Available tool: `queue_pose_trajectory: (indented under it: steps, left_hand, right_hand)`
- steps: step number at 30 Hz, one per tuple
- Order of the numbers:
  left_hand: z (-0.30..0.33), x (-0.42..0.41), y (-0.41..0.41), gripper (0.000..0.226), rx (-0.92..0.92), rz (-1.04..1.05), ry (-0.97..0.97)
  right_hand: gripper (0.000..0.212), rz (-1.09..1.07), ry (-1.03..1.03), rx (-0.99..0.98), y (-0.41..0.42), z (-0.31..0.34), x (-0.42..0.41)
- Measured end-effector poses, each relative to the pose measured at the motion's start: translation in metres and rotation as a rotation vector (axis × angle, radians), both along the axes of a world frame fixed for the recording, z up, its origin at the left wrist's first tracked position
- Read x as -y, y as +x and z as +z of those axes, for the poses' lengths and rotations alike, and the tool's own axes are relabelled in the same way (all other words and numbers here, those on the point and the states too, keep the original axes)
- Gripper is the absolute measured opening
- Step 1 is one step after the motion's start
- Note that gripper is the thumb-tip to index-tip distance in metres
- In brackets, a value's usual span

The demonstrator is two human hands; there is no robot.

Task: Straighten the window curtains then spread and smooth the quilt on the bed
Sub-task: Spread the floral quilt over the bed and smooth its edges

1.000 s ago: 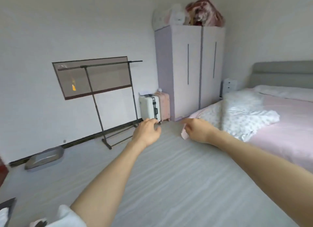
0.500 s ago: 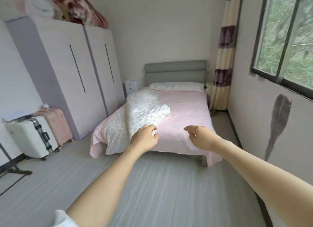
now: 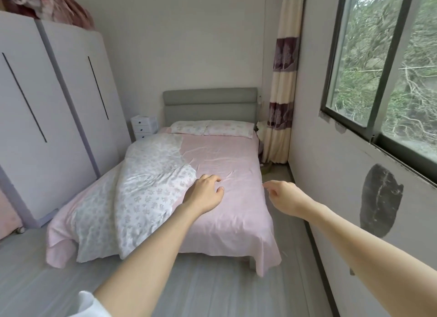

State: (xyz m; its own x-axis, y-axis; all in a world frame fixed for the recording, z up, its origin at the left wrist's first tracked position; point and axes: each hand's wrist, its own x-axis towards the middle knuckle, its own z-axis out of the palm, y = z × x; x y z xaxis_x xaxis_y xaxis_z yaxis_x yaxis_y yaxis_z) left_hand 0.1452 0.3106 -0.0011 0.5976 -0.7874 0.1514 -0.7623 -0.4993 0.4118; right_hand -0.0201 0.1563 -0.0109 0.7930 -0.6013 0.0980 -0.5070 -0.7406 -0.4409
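Far left: wardrobe [image 3: 54,118] with red blanket [image 3: 47,7] piled on top. Small white drawer unit [image 3: 143,127] beside grey headboard [image 3: 210,104].

Quilt [image 3: 146,189] bunched on left half of bed [image 3: 227,174] — floral, folded, edge hanging over foot.

Left hand [image 3: 204,195] above pink sheet, just beside quilt edge; grip loosely curled, holding nothing.

Right hand [image 3: 287,197] off bed's right corner — grip relaxed, empty.

Striped curtain [image 3: 282,80] gathered in corner, left of window [image 3: 387,63].
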Motion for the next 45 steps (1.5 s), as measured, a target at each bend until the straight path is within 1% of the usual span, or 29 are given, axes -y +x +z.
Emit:
queue_pose_trajectory:
  steps: [2, 5, 11, 13, 14, 18, 20, 23, 28, 31, 34, 37, 42, 45]
  left_hand:
    - [-0.004, 0.036, 0.032, 0.04, -0.011, -0.006, 0.054]
    - [-0.011, 0.111, 0.085, 0.043, -0.005, -0.043, 0.116]
    - [-0.003, 0.279, 0.176, 0.044, -0.016, -0.156, 0.085]
    - [-0.002, 0.326, 0.193, 0.043, -0.017, -0.188, 0.072]
    - [-0.008, 0.365, 0.203, 0.042, -0.027, -0.214, 0.086]
    - [-0.032, 0.471, 0.215, 0.04, -0.073, -0.295, 0.106]
    - [-0.049, 0.533, 0.22, 0.04, -0.081, -0.319, 0.091]
    - [-0.066, 0.609, 0.231, 0.039, -0.091, -0.326, 0.055]
    - [-0.067, 0.75, 0.271, 0.039, -0.105, -0.184, 0.036]
    - [-0.064, 0.808, 0.29, 0.038, -0.119, -0.127, 0.038]
    - [-0.063, 0.847, 0.318, 0.038, -0.103, -0.091, 0.057]
    - [-0.063, 0.885, 0.371, 0.038, -0.079, 0.008, 0.06]
    - [-0.078, 0.966, 0.449, 0.038, -0.062, 0.098, 0.01]
    - [-0.085, 1.026, 0.505, 0.037, -0.063, 0.114, -0.032]
  right_hand:
    - [0.044, 0.02, -0.015, 0.016, 0.027, -0.002, 0.033]
    - [0.042, 0.023, -0.072, 0.054, 0.074, -0.004, 0.094]
    - [0.041, -0.041, -0.084, 0.012, 0.155, 0.015, 0.237]
    - [0.041, -0.079, -0.086, 0.009, 0.167, 0.017, 0.276]
    - [0.042, -0.111, -0.073, -0.008, 0.174, 0.012, 0.308]
    - [0.042, -0.195, -0.016, -0.06, 0.18, -0.007, 0.404]
    - [0.042, -0.237, 0.008, -0.056, 0.183, -0.02, 0.464]
    - [0.043, -0.244, 0.02, -0.039, 0.194, -0.035, 0.542]
    - [0.043, -0.179, 0.049, -0.052, 0.234, -0.041, 0.694]
    - [0.042, -0.139, 0.077, -0.055, 0.272, -0.037, 0.764]
    - [0.042, -0.088, 0.103, -0.046, 0.313, -0.034, 0.814]
    - [0.041, -0.004, 0.117, -0.023, 0.359, -0.038, 0.861]
    - [0.039, 0.094, 0.114, -0.061, 0.44, -0.054, 0.95]
    - [0.036, 0.115, 0.094, -0.048, 0.508, -0.056, 1.015]
